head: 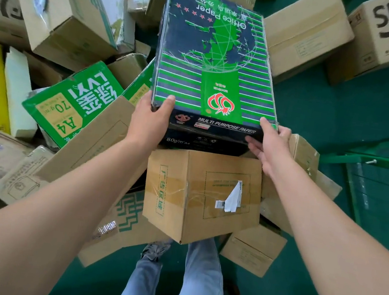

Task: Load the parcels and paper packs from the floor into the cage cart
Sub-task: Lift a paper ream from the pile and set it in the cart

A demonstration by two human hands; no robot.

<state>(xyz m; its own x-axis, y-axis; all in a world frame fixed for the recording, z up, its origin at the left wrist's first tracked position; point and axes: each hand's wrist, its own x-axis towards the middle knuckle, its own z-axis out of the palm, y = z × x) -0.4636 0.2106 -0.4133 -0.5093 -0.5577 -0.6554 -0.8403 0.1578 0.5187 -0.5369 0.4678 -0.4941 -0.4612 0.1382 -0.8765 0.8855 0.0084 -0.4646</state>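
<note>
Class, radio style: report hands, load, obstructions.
Left hand and right hand grip near corners of office paper box. Box over taped carton. Cage cart not in view.

Both arms are bare all the way up — no sleeves show, and no watch, ring or glove. The left hand (pixel 149 119) and the right hand (pixel 271 145) have short, plain nails. Lower down are light blue jeans (pixel 199 282), a bit faded and creased. One shoe (pixel 155 249) peeks out at the left leg — it is grey and dark, with laces on top.
</note>
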